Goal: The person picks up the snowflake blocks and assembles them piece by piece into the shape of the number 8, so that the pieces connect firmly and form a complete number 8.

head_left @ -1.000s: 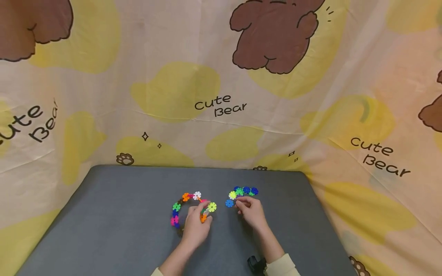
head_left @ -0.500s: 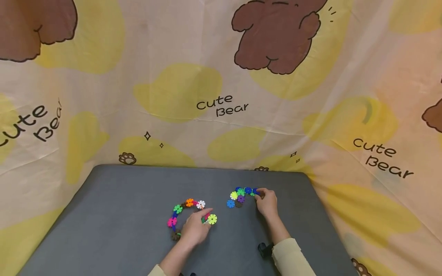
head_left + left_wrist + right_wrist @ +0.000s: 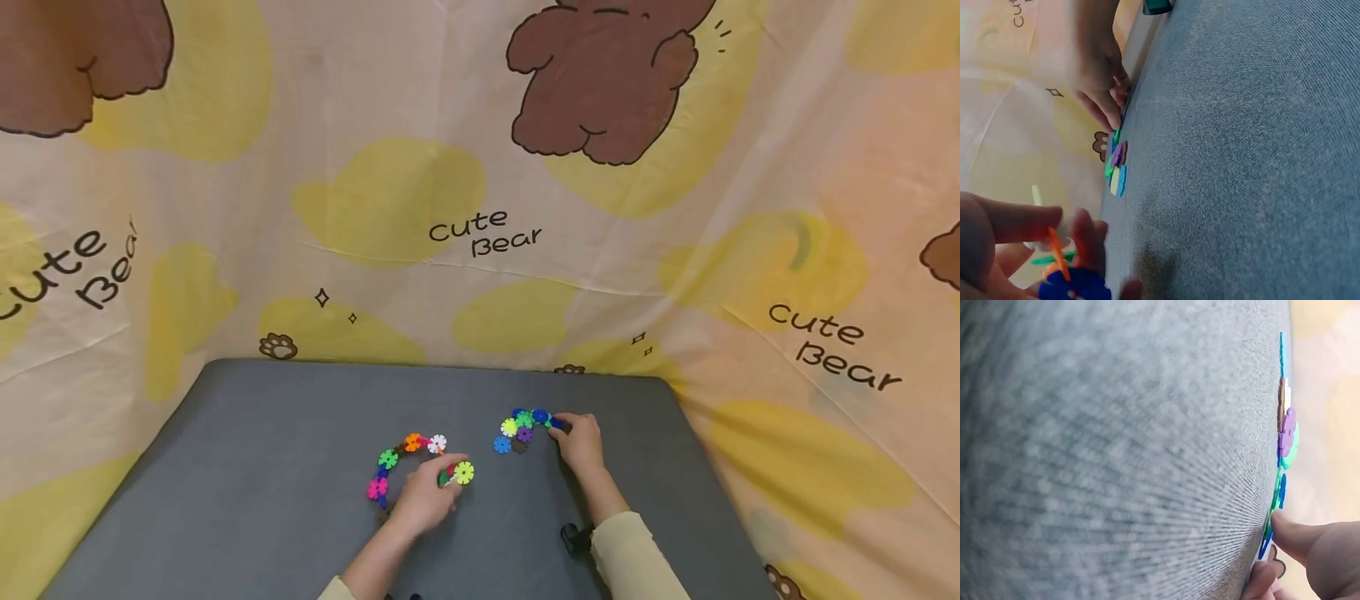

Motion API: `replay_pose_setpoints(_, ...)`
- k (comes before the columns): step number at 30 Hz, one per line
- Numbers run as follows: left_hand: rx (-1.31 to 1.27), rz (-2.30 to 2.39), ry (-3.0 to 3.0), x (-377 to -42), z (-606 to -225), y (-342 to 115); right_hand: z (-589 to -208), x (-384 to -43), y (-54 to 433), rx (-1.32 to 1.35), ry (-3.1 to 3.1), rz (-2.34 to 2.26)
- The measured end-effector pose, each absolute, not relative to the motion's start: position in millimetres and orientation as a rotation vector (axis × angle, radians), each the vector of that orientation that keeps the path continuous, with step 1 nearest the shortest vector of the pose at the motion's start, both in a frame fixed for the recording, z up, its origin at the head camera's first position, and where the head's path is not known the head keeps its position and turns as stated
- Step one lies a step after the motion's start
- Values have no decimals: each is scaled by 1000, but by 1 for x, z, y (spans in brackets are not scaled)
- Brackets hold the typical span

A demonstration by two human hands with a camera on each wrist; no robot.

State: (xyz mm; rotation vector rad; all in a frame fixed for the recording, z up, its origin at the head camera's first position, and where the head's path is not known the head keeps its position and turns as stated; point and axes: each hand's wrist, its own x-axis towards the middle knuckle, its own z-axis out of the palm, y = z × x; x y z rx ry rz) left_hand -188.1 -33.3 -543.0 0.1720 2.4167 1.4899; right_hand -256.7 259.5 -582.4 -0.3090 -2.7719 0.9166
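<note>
In the head view, a curved chain of linked plastic snowflake discs [image 3: 387, 459] in several colours lies left of centre. My left hand [image 3: 426, 498] grips its right end, beside a yellow-green disc [image 3: 464, 472]. The left wrist view shows an orange disc [image 3: 1057, 253] edge-on between thumb and fingers, with a blue disc [image 3: 1082, 286] below it. My right hand [image 3: 582, 442] pinches a dark blue snowflake disc [image 3: 556, 422] at the right end of a small pile of loose discs [image 3: 523, 421]. In the right wrist view its thumb touches that disc's edge, close over the tabletop.
The pile includes a light blue disc [image 3: 502, 445], a purple disc [image 3: 524, 435] and a brown disc [image 3: 519, 447]. Everything lies on a grey cloth-covered table [image 3: 285, 417]. A printed bear curtain [image 3: 375, 200] hangs behind its far edge.
My right hand has moved right, from the pile's near side to its right end, and now pinches a dark blue disc. My left hand and the chain's right end have come slightly nearer.
</note>
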Motion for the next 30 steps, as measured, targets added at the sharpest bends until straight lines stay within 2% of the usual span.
replay_pose_setpoints(13, 191, 1657, 2380, -193, -544, -39, -590, -260, 267, -412, -2691, 1024)
replay_pose_setpoints(21, 185, 1662, 2385, -193, -544, -38, -581, -251, 270, -628, -2550, 1491)
replay_pose_setpoints(30, 210, 1687, 2360, -193, -544, -40, -564, -232, 240, -510, -2473, 1751)
